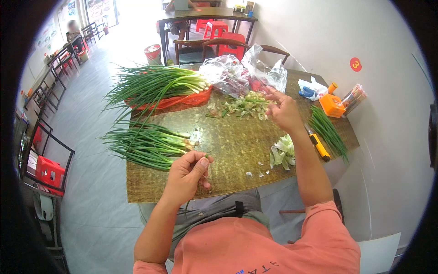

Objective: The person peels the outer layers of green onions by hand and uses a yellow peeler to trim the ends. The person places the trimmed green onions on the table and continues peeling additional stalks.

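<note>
My left hand point(190, 173) is closed on a thin piece of green onion point(206, 156), pinched between thumb and finger near the table's front edge. My right hand point(282, 108) is raised with its fingers apart, just right of a heap of onion peelings point(248, 104); nothing shows in it. A bunch of green onions point(147, 140) lies left of my left hand. Behind it, a larger pile of green onions point(157, 82) rests on a red plastic bag point(184, 101). Pale leaf scraps point(283, 152) lie beneath my right forearm. A yellow utility knife point(320, 147) is to the right.
Clear plastic bags point(227, 73) stand at the back of the wooden table point(226, 137). At the right are green stalks point(326, 132), an orange box point(332, 105) and a holder of sticks point(354, 99) by the wall. Chairs point(195, 54) stand behind; people sit farther off.
</note>
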`<move>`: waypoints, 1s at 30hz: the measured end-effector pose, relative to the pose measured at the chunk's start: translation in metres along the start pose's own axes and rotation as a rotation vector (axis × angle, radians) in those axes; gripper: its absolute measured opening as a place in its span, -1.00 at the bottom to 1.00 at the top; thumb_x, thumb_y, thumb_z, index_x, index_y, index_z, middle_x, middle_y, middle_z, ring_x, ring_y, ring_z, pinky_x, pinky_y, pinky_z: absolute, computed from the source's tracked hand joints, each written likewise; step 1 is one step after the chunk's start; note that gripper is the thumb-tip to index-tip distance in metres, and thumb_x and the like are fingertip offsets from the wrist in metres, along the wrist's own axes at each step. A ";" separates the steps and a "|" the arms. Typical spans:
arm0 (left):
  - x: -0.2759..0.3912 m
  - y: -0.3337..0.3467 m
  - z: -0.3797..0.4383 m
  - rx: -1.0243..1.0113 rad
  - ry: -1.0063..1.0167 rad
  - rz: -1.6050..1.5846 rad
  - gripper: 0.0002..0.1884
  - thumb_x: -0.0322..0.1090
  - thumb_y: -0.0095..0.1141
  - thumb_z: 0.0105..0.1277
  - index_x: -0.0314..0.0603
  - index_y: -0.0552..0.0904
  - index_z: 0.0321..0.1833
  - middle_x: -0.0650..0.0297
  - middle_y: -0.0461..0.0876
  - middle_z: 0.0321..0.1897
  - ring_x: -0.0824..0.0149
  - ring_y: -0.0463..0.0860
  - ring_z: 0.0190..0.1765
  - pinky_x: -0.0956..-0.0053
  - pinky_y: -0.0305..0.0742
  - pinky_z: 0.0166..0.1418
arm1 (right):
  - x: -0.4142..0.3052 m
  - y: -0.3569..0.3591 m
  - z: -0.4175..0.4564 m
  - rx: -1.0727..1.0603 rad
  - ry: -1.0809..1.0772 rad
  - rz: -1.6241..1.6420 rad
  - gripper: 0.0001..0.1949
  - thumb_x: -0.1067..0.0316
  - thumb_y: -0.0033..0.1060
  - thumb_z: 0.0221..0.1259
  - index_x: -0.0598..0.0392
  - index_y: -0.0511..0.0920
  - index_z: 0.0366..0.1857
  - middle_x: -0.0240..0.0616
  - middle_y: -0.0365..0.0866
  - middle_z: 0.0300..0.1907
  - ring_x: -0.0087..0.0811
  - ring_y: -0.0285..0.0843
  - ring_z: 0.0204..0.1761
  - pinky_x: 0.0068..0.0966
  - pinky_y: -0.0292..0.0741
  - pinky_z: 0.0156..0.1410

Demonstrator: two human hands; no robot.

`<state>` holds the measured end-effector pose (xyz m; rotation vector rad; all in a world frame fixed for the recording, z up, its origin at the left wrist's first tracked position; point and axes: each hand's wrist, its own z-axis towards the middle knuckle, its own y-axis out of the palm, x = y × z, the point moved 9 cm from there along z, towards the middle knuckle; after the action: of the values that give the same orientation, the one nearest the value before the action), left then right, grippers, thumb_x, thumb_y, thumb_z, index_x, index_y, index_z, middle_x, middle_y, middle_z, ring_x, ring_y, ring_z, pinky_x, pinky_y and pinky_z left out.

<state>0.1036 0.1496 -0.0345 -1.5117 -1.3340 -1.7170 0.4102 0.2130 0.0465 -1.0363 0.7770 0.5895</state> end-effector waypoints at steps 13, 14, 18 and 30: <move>0.041 -0.014 0.002 0.192 0.272 0.046 -0.85 -0.30 0.21 0.51 -0.24 0.65 -0.07 0.41 0.57 -0.36 0.62 0.45 -0.45 0.67 0.36 -0.41 | -0.046 0.055 -0.057 -0.462 0.068 0.346 -0.79 0.26 0.34 0.38 0.15 0.69 -0.08 -0.39 0.73 -0.31 -0.63 0.65 -0.32 -0.60 0.57 -0.21; 0.041 -0.014 0.004 0.199 0.260 0.044 -0.86 -0.31 0.22 0.50 -0.24 0.65 -0.07 0.41 0.57 -0.36 0.62 0.45 -0.46 0.67 0.36 -0.42 | -0.056 0.073 -0.076 -0.589 0.028 0.349 -0.78 0.27 0.34 0.38 0.14 0.68 -0.04 -0.39 0.73 -0.27 -0.62 0.64 -0.29 -0.59 0.56 -0.19; 0.035 -0.010 0.007 0.201 0.240 0.015 -0.90 -0.36 0.24 0.48 -0.23 0.65 -0.10 0.43 0.57 -0.37 0.63 0.44 -0.46 0.67 0.35 -0.42 | -0.065 0.113 -0.132 -0.792 0.011 0.419 -0.78 0.31 0.32 0.38 0.15 0.63 -0.01 -0.36 0.73 -0.28 -0.58 0.62 -0.28 -0.53 0.55 -0.15; 0.029 -0.090 -0.047 0.485 0.405 0.499 -0.76 -0.34 0.13 0.55 -0.21 0.48 -0.35 0.50 0.38 -0.48 0.61 0.27 -0.42 0.61 0.20 -0.35 | -0.011 -0.087 -0.058 -0.075 -0.044 -0.364 -0.84 0.40 0.37 0.22 0.15 0.70 -0.16 -0.27 0.76 -0.34 -0.48 0.66 -0.34 -0.46 0.56 -0.16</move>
<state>-0.0019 0.1516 -0.0337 -1.0327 -0.9604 -1.1871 0.4520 0.1242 0.0843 -1.1961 0.5125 0.3289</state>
